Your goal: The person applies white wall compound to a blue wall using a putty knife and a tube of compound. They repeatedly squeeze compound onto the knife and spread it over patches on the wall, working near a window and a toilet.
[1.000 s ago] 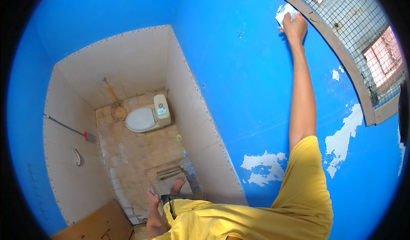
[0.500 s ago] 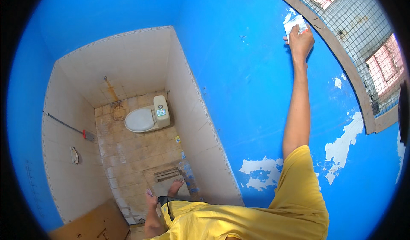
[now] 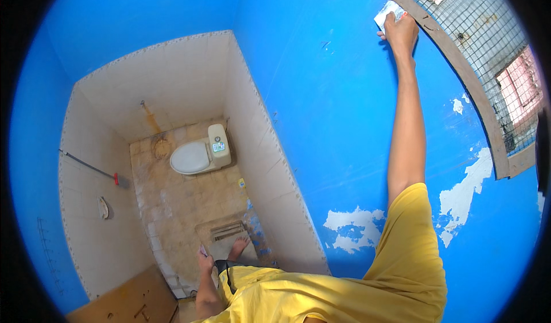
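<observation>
High up on the blue wall (image 3: 321, 122), my right hand (image 3: 400, 35) is closed on a flat, whitish rectangular scraper (image 3: 389, 14), pressed to the wall beside the wooden window frame. A bit of red shows at the scraper's right side. My left hand (image 3: 205, 261) hangs low by my body, closed around a small, thin, pinkish thing (image 3: 203, 250) too small to name. Bare white patches show where paint is gone, one patch (image 3: 356, 228) beside my right sleeve and another (image 3: 466, 192) below the window.
A wooden window frame (image 3: 459, 73) with wire mesh (image 3: 479, 41) borders the wall at upper right. Below, to the left, a toilet (image 3: 192, 157) stands on the tan tiled floor (image 3: 189, 208). A red-headed tool (image 3: 116, 178) leans along the left tiled wall. Blue paint flakes (image 3: 256, 225) litter the floor.
My right hand and the scraper have moved slightly up and left along the wall. The arm stretches further, while my left hand stays low in nearly the same place.
</observation>
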{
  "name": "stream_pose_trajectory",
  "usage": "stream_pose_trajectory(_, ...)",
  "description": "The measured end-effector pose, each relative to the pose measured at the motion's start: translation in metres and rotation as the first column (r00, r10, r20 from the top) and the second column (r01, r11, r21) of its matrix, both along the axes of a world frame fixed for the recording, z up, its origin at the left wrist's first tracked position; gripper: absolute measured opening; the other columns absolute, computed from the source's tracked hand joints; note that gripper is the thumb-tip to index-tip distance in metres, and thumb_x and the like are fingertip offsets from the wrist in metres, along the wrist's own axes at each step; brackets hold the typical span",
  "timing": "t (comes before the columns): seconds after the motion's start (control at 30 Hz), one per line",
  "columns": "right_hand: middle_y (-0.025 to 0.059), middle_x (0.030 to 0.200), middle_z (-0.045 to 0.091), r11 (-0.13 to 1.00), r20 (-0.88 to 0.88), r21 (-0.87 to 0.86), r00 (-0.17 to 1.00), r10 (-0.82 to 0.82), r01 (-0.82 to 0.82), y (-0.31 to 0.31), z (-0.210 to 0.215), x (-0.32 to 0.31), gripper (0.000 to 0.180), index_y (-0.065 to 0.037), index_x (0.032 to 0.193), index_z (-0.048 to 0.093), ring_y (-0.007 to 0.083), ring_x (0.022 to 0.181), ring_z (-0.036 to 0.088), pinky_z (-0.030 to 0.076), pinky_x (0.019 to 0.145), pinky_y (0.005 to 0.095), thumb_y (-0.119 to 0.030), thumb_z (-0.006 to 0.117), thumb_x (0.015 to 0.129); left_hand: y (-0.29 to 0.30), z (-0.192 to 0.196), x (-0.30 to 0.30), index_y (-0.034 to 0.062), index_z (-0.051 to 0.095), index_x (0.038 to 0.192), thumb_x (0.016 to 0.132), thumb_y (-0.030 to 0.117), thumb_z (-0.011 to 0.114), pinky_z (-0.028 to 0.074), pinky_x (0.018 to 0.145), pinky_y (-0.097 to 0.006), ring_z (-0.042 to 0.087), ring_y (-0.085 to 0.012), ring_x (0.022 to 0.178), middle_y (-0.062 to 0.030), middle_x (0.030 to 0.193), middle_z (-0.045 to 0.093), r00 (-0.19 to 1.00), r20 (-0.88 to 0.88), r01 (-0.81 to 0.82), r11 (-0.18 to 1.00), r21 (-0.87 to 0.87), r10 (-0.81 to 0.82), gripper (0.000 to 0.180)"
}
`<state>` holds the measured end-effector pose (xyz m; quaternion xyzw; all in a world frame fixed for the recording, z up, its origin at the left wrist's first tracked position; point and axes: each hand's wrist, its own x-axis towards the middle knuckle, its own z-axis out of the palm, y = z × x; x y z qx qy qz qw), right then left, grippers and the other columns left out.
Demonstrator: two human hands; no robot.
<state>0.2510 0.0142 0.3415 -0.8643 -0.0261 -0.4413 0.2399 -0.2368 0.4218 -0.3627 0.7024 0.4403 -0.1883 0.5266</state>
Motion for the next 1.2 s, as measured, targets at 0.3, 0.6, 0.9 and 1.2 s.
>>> stream_pose_trajectory(0.3,0.0181,0.070,0.067,0.999,-0.020,0.031,1.000,-0.011,0.012,-0.007,-0.001,-0.009,0.025,0.008,0.093,0.061,0.0222,0.053,0.068,0.052,0.042,0.0324,-0.016,0.053,0.089,-0.005,0.010,-0.018,0.0120,0.035,0.140,0.071,0.002,0.050,0.049,0.084,-0.041,0.059,-0.0351,0.109,-0.0225,0.123,0.055,0.988,-0.099,-0.122,0.991,-0.054,0.116,0.071)
stream_pose_trajectory(0.6,0.0178,0.064,0.065,0.996,-0.043,0.053,0.997,-0.068,0.070,-0.008,-0.013,0.001,0.027,0.008,0.085,0.062,0.0232,0.054,0.068,0.052,0.042,0.0317,-0.017,0.053,0.090,0.000,-0.041,-0.017,0.0089,0.033,0.137,0.072,0.004,0.050,0.048,0.077,-0.040,0.059,-0.0358,0.094,-0.0230,0.118,0.054,0.991,0.122,0.040,0.983,0.178,-0.062,0.068)
stream_pose_trajectory(0.9,0.0160,0.061,0.064,1.000,0.001,0.022,1.000,0.009,-0.009,0.004,-0.001,0.054,0.032,0.010,0.084,0.061,0.0244,0.055,0.069,0.052,0.042,0.0316,-0.020,0.057,0.090,0.012,-0.022,-0.001,0.0095,0.028,0.138,0.072,0.001,0.049,0.048,0.065,-0.039,0.058,-0.0317,0.077,-0.0224,0.107,0.057,1.000,0.009,-0.011,0.998,0.060,0.011,0.070)
stream_pose_trajectory(1.2,0.0176,0.067,0.066,0.992,0.007,0.125,1.000,0.015,-0.016,-0.004,-0.010,-0.009,0.026,0.010,0.092,0.061,0.0231,0.055,0.069,0.053,0.042,0.0311,-0.015,0.053,0.091,0.001,0.001,-0.008,0.0061,0.029,0.143,0.071,0.000,0.049,0.040,0.100,-0.038,0.049,-0.0325,0.123,-0.0226,0.134,0.048,0.993,0.056,-0.104,0.992,-0.069,0.108,0.075)
